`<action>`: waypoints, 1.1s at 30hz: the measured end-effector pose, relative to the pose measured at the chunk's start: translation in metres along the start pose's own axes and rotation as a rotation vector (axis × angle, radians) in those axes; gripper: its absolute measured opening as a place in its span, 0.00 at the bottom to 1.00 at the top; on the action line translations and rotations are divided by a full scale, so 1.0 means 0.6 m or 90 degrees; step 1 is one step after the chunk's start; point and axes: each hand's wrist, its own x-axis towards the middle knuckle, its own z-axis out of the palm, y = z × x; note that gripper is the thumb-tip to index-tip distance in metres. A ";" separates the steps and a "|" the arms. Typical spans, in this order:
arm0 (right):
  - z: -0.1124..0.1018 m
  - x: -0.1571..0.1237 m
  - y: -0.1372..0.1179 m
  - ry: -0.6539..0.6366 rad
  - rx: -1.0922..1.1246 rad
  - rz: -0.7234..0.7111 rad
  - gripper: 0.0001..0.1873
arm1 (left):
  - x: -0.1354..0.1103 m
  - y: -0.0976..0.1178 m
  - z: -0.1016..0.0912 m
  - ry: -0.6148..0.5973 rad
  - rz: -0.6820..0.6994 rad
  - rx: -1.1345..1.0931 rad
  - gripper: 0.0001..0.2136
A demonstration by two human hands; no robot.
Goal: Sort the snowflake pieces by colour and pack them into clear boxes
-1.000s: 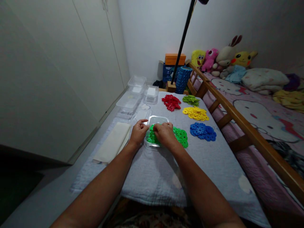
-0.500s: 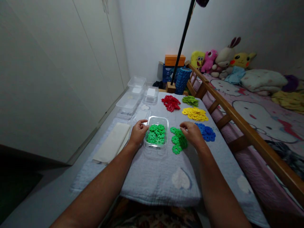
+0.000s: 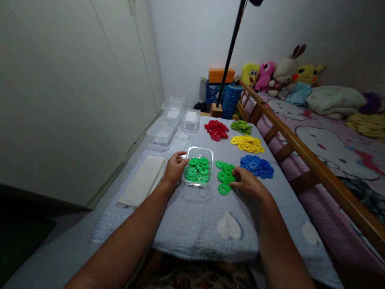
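Note:
My left hand (image 3: pixel 176 168) holds the left rim of a clear plastic container (image 3: pixel 198 188), its fingers bent at the edge. Green flower-shaped plastic pieces (image 3: pixel 197 169) lie inside the container. To its right, on the cloth, is a loose pile of the same green pieces (image 3: pixel 223 176). My right hand (image 3: pixel 245 181) is at the right edge of that pile, thumb and index finger apart, with green pieces between or just under them. Close beyond the right hand lies a heap of blue pieces (image 3: pixel 256 166).
Yellow (image 3: pixel 247 144), red (image 3: pixel 216 130) and light green pieces (image 3: pixel 241 127) lie in heaps farther back. Clear containers (image 3: pixel 173 103) stand at the back left, near a folded cream cloth (image 3: pixel 142 178). A wooden bed rail (image 3: pixel 288 138) runs along the right side.
My right hand has moved down and slightly right, from above the green pile to its right edge, uncovering more blue pieces. My left hand stays at the container.

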 end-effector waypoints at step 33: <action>0.063 0.030 -0.196 -0.011 -0.193 -0.208 0.08 | -0.002 0.007 0.003 -0.004 -0.003 -0.016 0.20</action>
